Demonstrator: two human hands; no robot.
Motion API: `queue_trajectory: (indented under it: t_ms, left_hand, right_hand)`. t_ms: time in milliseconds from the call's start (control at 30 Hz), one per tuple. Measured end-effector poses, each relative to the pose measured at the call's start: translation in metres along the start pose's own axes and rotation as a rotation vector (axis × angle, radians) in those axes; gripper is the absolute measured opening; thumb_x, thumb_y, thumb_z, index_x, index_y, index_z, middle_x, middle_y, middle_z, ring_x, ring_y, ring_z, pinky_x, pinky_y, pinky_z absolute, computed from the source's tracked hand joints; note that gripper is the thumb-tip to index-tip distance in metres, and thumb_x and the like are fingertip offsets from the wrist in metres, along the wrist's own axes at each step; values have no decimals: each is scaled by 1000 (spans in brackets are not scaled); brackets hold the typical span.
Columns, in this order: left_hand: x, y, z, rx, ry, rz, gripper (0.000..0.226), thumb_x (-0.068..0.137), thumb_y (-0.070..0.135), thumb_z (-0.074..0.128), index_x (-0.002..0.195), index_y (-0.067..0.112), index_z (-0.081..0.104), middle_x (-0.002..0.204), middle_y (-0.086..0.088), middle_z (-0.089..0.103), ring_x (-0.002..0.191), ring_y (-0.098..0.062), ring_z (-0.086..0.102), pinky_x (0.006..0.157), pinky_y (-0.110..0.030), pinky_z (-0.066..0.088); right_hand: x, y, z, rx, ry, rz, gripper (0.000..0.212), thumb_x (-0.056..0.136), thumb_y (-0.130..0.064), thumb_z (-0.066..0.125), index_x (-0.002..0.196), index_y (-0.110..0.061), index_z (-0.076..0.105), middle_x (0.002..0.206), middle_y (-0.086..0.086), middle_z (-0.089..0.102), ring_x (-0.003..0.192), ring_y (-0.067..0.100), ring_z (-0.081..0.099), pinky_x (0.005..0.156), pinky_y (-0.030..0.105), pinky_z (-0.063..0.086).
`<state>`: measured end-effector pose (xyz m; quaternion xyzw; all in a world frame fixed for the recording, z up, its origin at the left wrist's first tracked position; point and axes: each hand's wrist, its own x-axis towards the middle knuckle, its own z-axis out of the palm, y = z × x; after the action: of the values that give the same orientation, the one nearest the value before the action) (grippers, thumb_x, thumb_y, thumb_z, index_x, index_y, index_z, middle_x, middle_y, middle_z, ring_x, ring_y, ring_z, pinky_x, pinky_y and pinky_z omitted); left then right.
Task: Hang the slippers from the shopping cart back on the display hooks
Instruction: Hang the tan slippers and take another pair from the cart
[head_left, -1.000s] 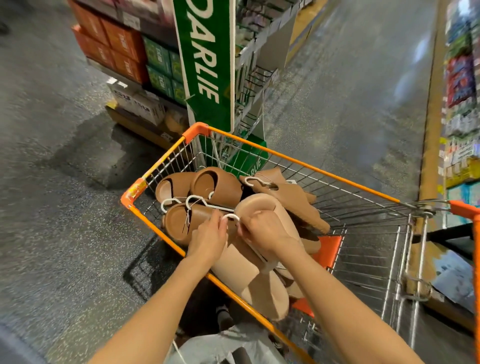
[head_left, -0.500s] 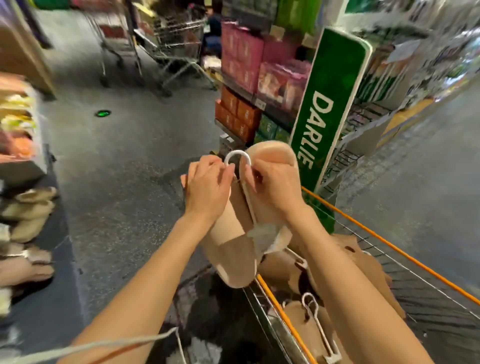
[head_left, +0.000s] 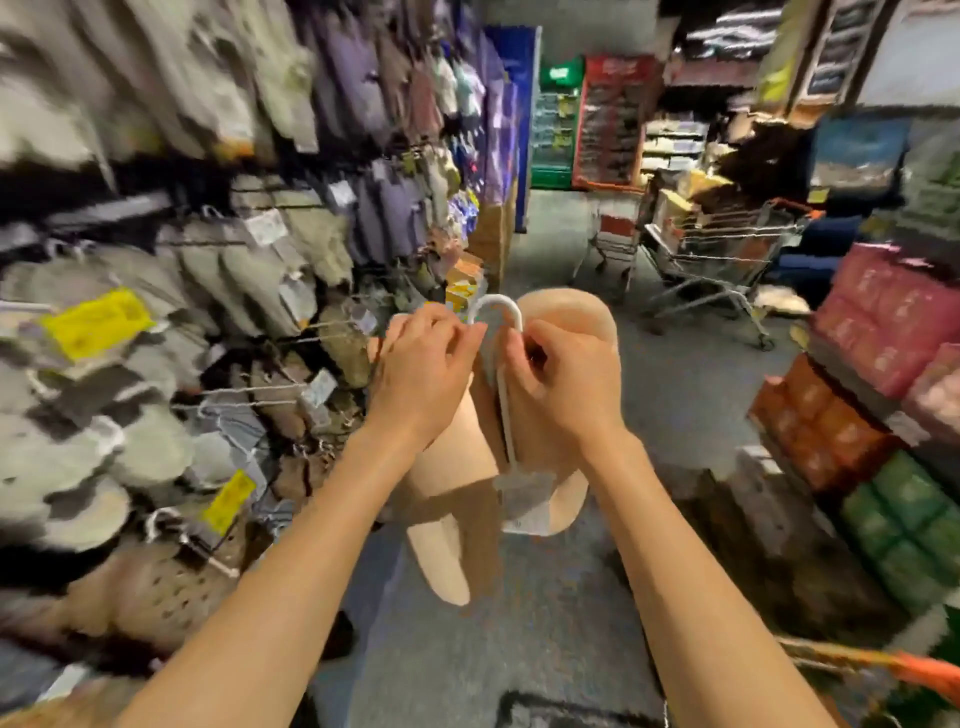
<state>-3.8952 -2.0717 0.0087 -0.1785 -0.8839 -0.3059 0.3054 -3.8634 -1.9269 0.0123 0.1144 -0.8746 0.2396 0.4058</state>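
Head view: both hands (head_left: 488, 384) grip tan slippers (head_left: 566, 332) on white hanger (head_left: 501, 306)

Display rack (head_left: 218, 239) on left: wire hooks loaded with hanging slippers (head_left: 150, 447), yellow tags. Grey floor (head_left: 675, 395) carries a shopping cart (head_left: 717, 254).

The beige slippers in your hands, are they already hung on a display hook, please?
Not hung. The beige slippers dangle in mid-aisle, their white hanger pinched by the left hand and right hand.

Bare forearms (head_left: 291, 587), no sleeves; prob. no rings.
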Motion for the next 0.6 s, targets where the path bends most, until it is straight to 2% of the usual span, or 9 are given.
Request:
queue_trajectory:
  t_ms: [67,167,267,300,467,533,600]
  left_hand:
    - [-8,-16,-35,106,81,-78,57,88,53,31,94,11,68,108,-5,61,102,-30,52,86,-34,30]
    - [-32,-29,-86,287,169,-224,63,84,58,21,98,16,66,112,2,59,105,-24,49,83,-34,31]
    - [-70,-33,-133,438,241,-361,63,85,58,19,102,18,65,116,4,57,108,-21,48,86,-36,33]
    - [-86,-33,-148,484,265,-413,62,86,58,21,103,18,65,117,4,57,108,-21,48,87,-36,33]
    - [-169,-20,-217,686,368,-628,61,86,58,21,99,20,67,113,7,58,107,-18,49,89,-39,35]
    - [-202,-11,-242,749,391,-716,58,88,58,23,100,22,67,115,9,57,108,-17,48,89,-38,34]
    - [-235,-3,-264,800,428,-788,60,87,60,20,99,24,67,115,11,56,108,-15,47,90,-37,36]
  right_hand:
    - [12,-27,17,91,-45,-84,37,92,-38,40,60,-19,49,57,-1,58,50,16,45,45,25,33]
    - [18,-69,37,214,-55,-218,40,90,-40,38,60,-18,52,56,1,60,50,19,49,46,28,31]
    - [12,-115,52,377,-61,-356,40,89,-39,39,60,-17,55,52,1,58,46,16,43,50,24,15]
    - [6,-133,55,444,-86,-388,41,89,-39,39,61,-16,57,53,2,59,46,17,43,51,24,14]
    - [-39,-219,57,687,-188,-477,41,88,-39,42,60,-13,58,55,6,61,51,27,55,48,22,28]
    - [-61,-251,53,833,-307,-499,42,89,-41,40,56,-16,52,54,9,59,52,30,53,47,30,37]
    - [-82,-281,45,948,-363,-548,38,88,-41,39,55,-23,41,49,6,53,47,27,44,46,32,34]
